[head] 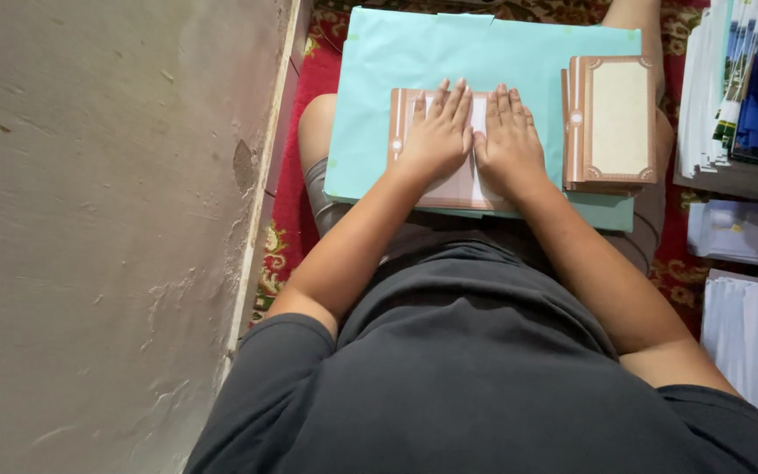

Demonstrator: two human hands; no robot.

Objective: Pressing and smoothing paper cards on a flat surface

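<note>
Plaster wall (89, 219) left of turquoise board (414, 61) resting across lap. Left hand (436, 136) and right hand (509, 140) spread flat, pressing brown printed card (401, 123) at board centre. Likely light, thin, creasable; best taken by edges; stack of matching cards (614, 118) right of it.

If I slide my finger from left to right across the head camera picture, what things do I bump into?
Wall → left hand → right hand → brown stack → paper piles
</note>
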